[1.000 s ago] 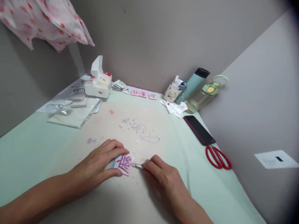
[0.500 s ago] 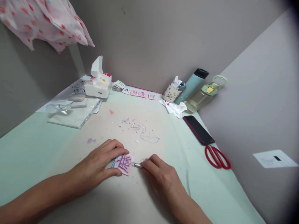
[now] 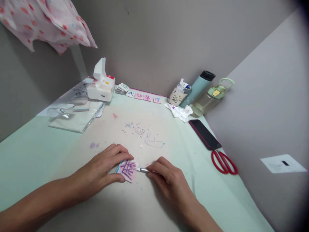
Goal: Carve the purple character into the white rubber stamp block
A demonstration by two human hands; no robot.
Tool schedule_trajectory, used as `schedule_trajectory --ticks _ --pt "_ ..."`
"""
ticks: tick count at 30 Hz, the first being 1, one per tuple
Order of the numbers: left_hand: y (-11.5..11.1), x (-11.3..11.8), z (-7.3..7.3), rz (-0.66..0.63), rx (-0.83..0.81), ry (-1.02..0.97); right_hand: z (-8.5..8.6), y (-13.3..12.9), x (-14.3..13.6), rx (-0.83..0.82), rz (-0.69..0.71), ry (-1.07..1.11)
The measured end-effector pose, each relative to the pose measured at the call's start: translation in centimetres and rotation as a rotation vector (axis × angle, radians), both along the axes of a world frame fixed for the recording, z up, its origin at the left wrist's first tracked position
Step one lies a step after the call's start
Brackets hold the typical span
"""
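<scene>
A small pink block (image 3: 127,171) with a purple carved character and a blue edge lies flat on the beige work surface (image 3: 106,199). My left hand (image 3: 106,167) grips its left side, thumb at the lower edge and fingers at the upper one. From the right, my right hand (image 3: 166,178) pinches a silver craft knife (image 3: 143,169), whose blade tip touches or nearly touches the block's right side. Thin shavings (image 3: 140,130) and a curled strip are scattered beyond the hands.
Behind stand a tissue pack (image 3: 101,88), a row of character tiles (image 3: 147,98), a pen cup (image 3: 177,96) and two bottles (image 3: 199,88). On the right are crumpled tissue (image 3: 182,112), a phone (image 3: 205,134) and red scissors (image 3: 224,162). Plastic-wrapped sheets (image 3: 70,124) lie left.
The knife and my right hand have shifted very slightly up and to the right. My left hand keeps its grip on the block.
</scene>
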State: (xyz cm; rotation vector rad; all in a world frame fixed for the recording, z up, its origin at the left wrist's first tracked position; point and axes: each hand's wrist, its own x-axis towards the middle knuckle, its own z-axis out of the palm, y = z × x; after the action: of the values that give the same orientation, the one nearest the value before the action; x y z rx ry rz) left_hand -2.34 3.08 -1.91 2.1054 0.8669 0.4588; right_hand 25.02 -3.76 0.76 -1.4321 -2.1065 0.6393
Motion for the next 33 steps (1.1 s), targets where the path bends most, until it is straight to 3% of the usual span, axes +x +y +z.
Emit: schedule_trajectory --ticks 6,15,25,33 --pt "0.1 0.1 0.1 -0.002 0.018 0.014 0.6 0.0 0.5 -0.041 -0.092 0.07" --pt "-0.3 0.2 0.4 0.066 0.034 0.085 0.0 -0.9 -0.2 0.166 -0.003 -0.166" --pt "-0.6 0.7 0.5 0.095 0.074 0.123 -0.4 -1.2 -0.6 0.206 -0.006 -0.179" --pt "-0.4 0.4 0.2 0.041 0.052 0.113 -0.6 -1.1 -0.6 0.242 0.008 -0.181"
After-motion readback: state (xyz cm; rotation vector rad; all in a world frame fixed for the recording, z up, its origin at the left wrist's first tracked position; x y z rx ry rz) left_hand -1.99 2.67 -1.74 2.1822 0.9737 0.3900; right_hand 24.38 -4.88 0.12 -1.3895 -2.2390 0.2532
